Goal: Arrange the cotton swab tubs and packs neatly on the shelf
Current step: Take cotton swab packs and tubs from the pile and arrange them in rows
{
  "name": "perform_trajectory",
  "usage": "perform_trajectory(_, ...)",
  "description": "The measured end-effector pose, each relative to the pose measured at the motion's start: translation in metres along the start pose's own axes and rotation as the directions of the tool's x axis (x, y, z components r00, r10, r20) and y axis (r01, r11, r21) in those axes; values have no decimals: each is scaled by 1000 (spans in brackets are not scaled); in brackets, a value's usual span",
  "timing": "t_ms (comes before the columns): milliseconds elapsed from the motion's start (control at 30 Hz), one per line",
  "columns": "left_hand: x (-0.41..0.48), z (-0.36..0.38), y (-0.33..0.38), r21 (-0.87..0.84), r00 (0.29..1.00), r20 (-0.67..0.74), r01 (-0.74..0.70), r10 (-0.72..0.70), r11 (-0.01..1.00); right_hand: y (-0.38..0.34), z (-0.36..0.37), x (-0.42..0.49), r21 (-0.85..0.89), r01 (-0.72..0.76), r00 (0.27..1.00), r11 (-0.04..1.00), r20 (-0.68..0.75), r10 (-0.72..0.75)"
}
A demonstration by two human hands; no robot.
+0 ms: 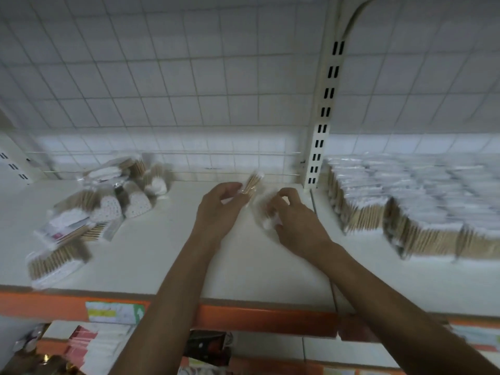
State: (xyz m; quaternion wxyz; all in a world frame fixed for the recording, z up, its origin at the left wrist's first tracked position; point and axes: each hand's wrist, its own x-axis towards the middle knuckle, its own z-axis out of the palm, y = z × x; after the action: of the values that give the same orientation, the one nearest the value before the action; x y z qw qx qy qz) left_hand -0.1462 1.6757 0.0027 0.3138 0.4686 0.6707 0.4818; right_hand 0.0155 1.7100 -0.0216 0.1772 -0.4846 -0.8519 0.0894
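On the white shelf [151, 255], my left hand [219, 209] pinches a clear pack of wooden cotton swabs [253, 184] near the back middle. Beside it, my right hand [293, 220] curls its fingers round another clear swab pack [263, 212] lying on the shelf. A loose, untidy heap of swab packs [108, 196] lies at the back left, and more packs [58, 255] lie toward the left front edge. Neat rows of swab packs [422, 209] fill the shelf section to the right. The view is blurred by motion.
A white slotted upright post [323, 117] divides the two shelf sections. Wire grid backing [189, 85] stands behind. An orange front strip [257, 318] with a price label [115, 312] edges the shelf. Other goods [89, 347] sit on the shelf below.
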Motion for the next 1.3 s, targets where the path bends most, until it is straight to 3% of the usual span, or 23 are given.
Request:
perform_trajectory(233, -23, 50, 24, -67, 995, 76, -53, 58, 996, 28, -19, -46, 92, 12, 1000, 996, -13, -11)
perform_trajectory(367, -32, 71, 33, -13, 990, 102, -100, 100, 995, 43, -34, -62, 187, 56, 935, 981, -355, 14)
perform_trajectory(467, -38, 83, 39, 53, 980, 123, -162, 155, 985, 48, -50, -70, 96, 107, 849, 990, -527, -41)
perform_trajectory(600, -52, 96, 54, 127, 962, 196, -217, 191, 968, 57, -55, -76, -16, 178, 842, 984, -515, -161)
perform_trajectory(700, -61, 101, 62, 115, 953, 209, -248, 221, 962, 68, -56, -80, 9, 156, 821, 988, -557, -124)
perform_trajectory(833, -62, 108, 60, -37, 948, 241, -204, 207, 978, 84, -64, -87, 208, 62, 820, 976, -569, 69)
perform_trajectory(967, -60, 125, 48, 29, 944, 252, -228, 213, 973, 95, -76, -90, 416, 42, 890, 908, -429, 156)
perform_trajectory(1133, -59, 137, 47, 206, 942, 191, -313, 275, 927, 113, -88, -85, 213, 72, 859, 974, -510, 48)
perform_trajectory(1300, -59, 150, 42, 406, 923, 195, -383, 331, 830, 130, -94, -81, 64, 40, 885, 997, -466, -6)
